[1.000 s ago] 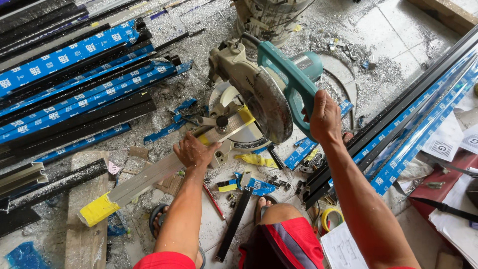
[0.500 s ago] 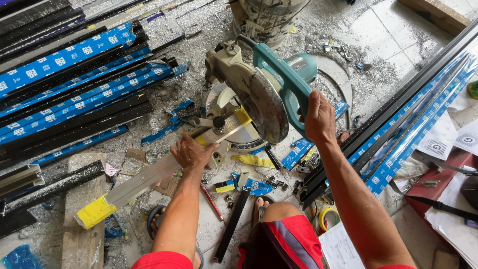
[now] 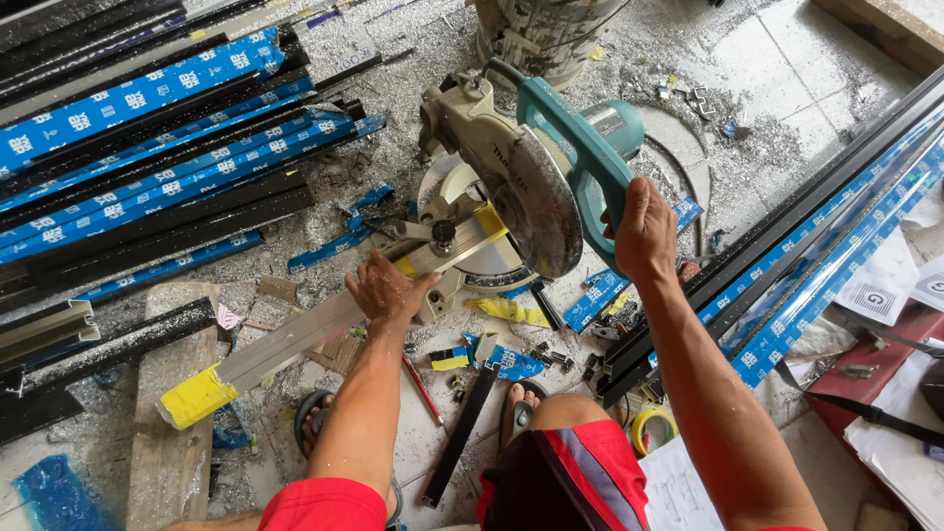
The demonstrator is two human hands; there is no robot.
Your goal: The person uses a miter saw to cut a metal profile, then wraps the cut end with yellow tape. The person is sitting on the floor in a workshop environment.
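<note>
Aluminium profile (image 3: 295, 339) laid across the bed of a mitre saw (image 3: 521, 187), with the saw head raised.
Pressed the profile down flat with the left hand (image 3: 388, 290), fingers spread and palm on top, not curled round it, just beside the blade guard. Closed the right hand (image 3: 644, 231) fully round the teal handle (image 3: 580, 167); could not tell whether a trigger was squeezed. Rested the profile's far, yellow-taped end (image 3: 197, 395) on a wooden board (image 3: 172, 462) on the floor. Left 2 stacks of black, blue-filmed profiles (image 3: 147, 167) lying at either side, amid metal chips. Judged as the alignment step ahead of a cut: called for a steady hold-down, fingers kept well apart from the blade line, and an even lowering of the head.
</note>
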